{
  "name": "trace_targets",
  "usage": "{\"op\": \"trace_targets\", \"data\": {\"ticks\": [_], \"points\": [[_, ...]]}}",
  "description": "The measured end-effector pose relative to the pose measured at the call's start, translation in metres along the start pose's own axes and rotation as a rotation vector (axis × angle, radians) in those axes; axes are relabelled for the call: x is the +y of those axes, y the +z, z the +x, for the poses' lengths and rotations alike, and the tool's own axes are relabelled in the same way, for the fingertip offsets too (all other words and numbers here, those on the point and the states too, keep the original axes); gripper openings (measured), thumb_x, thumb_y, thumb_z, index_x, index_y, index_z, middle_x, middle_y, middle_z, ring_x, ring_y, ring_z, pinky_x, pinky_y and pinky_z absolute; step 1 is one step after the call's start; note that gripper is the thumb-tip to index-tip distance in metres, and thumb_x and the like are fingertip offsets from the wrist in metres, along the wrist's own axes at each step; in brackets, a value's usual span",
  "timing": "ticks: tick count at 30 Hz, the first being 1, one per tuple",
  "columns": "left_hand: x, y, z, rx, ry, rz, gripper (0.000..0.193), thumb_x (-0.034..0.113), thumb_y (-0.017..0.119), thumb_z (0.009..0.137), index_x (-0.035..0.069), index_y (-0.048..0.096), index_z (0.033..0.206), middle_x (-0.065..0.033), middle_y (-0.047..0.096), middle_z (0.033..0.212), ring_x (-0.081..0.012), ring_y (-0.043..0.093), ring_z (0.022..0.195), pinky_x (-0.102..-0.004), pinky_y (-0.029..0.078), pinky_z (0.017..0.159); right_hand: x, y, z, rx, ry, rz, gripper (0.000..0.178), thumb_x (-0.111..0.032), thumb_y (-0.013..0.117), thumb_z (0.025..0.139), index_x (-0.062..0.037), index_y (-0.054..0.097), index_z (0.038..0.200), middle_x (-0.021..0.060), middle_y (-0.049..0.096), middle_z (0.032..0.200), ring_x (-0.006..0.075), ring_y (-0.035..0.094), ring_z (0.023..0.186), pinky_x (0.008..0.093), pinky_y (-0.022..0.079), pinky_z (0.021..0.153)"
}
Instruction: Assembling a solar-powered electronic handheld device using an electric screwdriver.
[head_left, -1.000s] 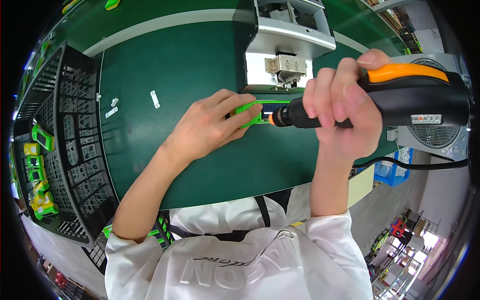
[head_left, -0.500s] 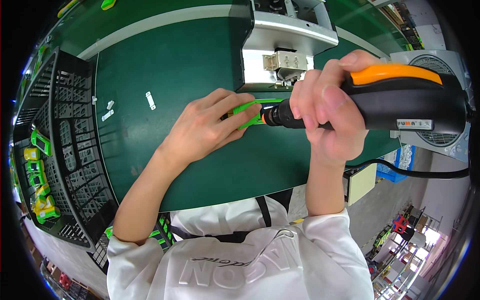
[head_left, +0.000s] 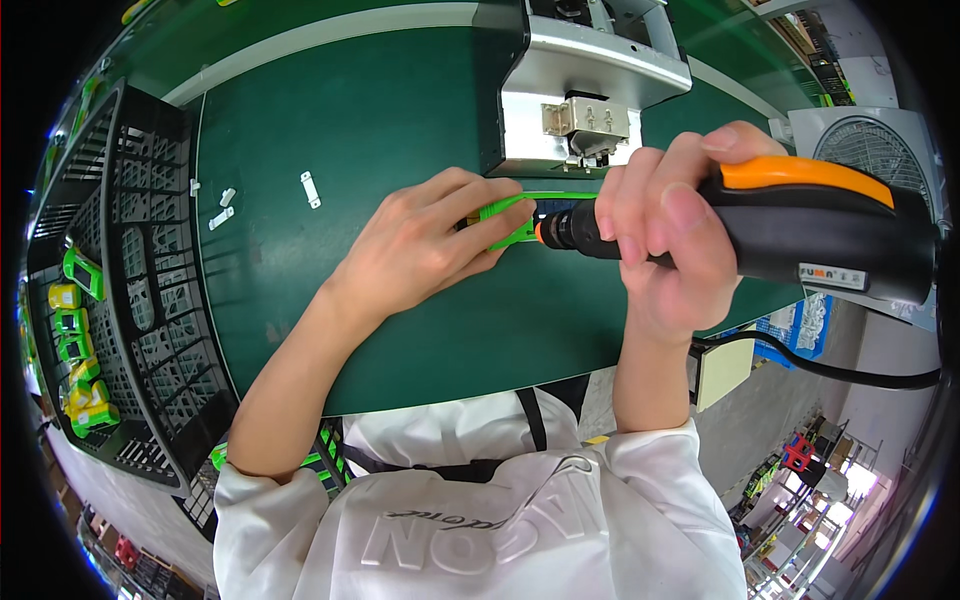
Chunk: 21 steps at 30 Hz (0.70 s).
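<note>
My left hand (head_left: 425, 240) lies over a bright green plastic case (head_left: 497, 209) on the green tabletop, its fingers gripping the left end. Part of the case is hidden under those fingers and behind the tool. My right hand (head_left: 680, 230) is wrapped round a black electric screwdriver (head_left: 815, 235) with an orange lever. The screwdriver is held nearly level, pointing left, its orange-ringed nose at the case beside my left fingertips. Whether the bit sits on a screw cannot be made out.
Beyond the case stands a silver metal fixture (head_left: 600, 65). Small white strips (head_left: 311, 190) lie at the left of the green table (head_left: 290, 110). A black crate (head_left: 165, 270) with green and yellow cases borders it. At right are a grey fan (head_left: 865, 150) and a black cable (head_left: 850, 378).
The screwdriver and my right hand have come slightly down and to the right, the rear end lowered most. My left hand keeps its grip on the case. The whole view has shifted a little.
</note>
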<state>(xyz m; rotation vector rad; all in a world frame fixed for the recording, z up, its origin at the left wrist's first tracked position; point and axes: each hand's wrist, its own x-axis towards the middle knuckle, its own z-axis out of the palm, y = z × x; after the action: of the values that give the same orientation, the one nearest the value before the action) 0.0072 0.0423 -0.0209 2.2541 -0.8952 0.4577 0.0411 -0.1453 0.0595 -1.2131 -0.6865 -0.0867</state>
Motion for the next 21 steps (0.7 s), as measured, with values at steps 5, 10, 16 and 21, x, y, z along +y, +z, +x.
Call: {"op": "trace_targets", "data": {"ticks": [5,10,16,21], "points": [[-0.001,0.001,0.000,0.004,0.004,-0.005,0.040,0.008,0.074,0.069,0.007,0.066,0.107,-0.0073,0.061,0.110,-0.0259,0.063,0.090,-0.0356,0.055,0.071,0.004,0.002,-0.005,-0.013,-0.014,-0.061,0.030,-0.005,0.053,0.087,-0.0071,0.042,0.115,0.0018,0.043,0.064,0.0114,0.040,0.045,0.0293,0.040,0.049],[-0.003,-0.002,0.000,0.001,0.020,-0.017,0.039,0.009,0.076,0.067,0.007,0.066,0.105,-0.0068,0.061,0.112,-0.0261,0.062,0.087,-0.0356,0.054,0.069,0.007,0.004,-0.009,-0.035,-0.037,-0.013,0.025,-0.004,0.057,0.088,-0.0086,0.039,0.105,0.0027,0.046,0.066,0.0108,0.041,0.045,0.0283,0.040,0.047],[-0.003,-0.003,0.001,0.013,0.016,-0.039,0.038,0.010,0.077,0.067,0.006,0.066,0.103,-0.0074,0.062,0.111,-0.0265,0.062,0.086,-0.0360,0.054,0.069,0.014,0.003,-0.012,-0.026,-0.093,0.101,0.035,0.014,0.058,0.078,-0.0010,0.041,0.105,0.0062,0.052,0.073,0.0110,0.052,0.055,0.0241,0.043,0.053],[-0.004,-0.001,0.002,-0.004,0.017,-0.010,0.044,0.010,0.076,0.066,0.009,0.064,0.109,-0.0033,0.061,0.111,-0.0219,0.061,0.088,-0.0345,0.055,0.069,0.013,0.003,-0.012,0.003,-0.095,0.083,0.032,0.012,0.060,0.078,-0.0010,0.044,0.102,0.0070,0.055,0.075,0.0101,0.052,0.057,0.0235,0.041,0.053]]}}
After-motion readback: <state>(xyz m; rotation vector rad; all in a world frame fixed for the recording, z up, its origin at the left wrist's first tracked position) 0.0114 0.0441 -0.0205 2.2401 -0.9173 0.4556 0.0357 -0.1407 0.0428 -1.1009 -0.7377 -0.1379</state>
